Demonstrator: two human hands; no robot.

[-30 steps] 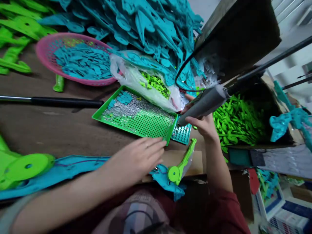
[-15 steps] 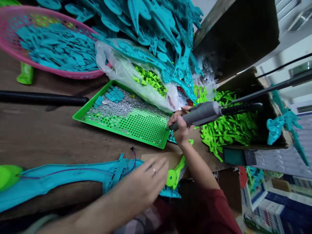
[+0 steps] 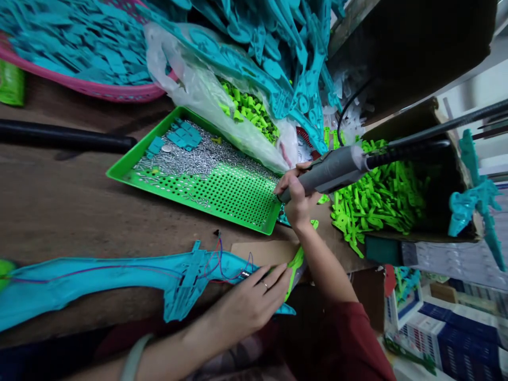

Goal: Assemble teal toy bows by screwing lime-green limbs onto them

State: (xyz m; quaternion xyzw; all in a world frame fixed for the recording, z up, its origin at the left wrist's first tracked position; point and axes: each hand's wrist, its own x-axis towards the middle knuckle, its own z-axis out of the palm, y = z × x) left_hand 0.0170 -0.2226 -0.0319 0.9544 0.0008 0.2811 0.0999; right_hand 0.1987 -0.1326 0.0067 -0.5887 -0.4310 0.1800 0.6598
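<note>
Two bare hands work over a brown surface (image 3: 59,211). The right hand (image 3: 299,206), just off centre at 3 o'clock, wraps its fingers around a grey powered driver (image 3: 337,169), its tip hidden near a tray corner. At 6 o'clock, the left hand (image 3: 257,299) lays close-set fingers over one end of a long teal shell (image 3: 130,275), which stretches to 8 o'clock, and beside a lime-green piece (image 3: 296,262) at 5; I cannot tell whether they grip. Good handling probably means pressing the shell steady, keeping thin wires (image 3: 220,251) clear and the driver square.

The green tray (image 3: 238,203), holding small metal pieces, lies toward 9 o'clock; a pink basket (image 3: 119,93) sits at 10, an open carton (image 3: 415,129) at 3.
</note>
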